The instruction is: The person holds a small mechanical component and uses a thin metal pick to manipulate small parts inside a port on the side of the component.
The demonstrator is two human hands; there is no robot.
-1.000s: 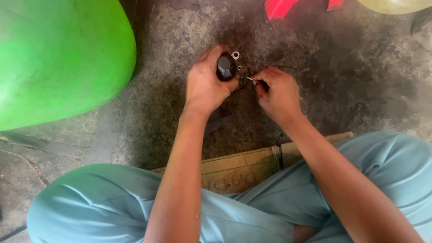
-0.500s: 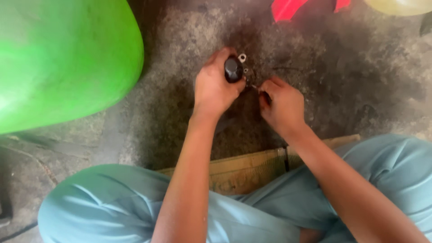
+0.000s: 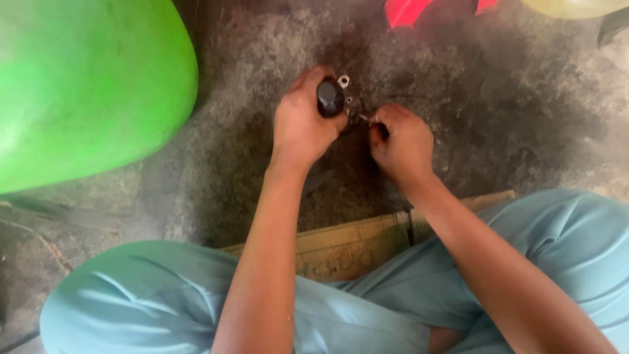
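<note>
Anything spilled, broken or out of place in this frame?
One thing: the concrete floor has a wide dark stain, like oil, around the hands. The left hand holds a small black part; the right hand pinches something thin beside it. Nothing looks broken.

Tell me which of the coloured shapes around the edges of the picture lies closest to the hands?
The red piece at the top edge, just above the hands. The big green rounded body sits farther off to the left, and the pale yellowish one is in the far top right corner.

Green curved panel point(image 3: 85, 92) left; flattened cardboard point(image 3: 354, 246) on stained concrete floor point(image 3: 511, 111).
</note>
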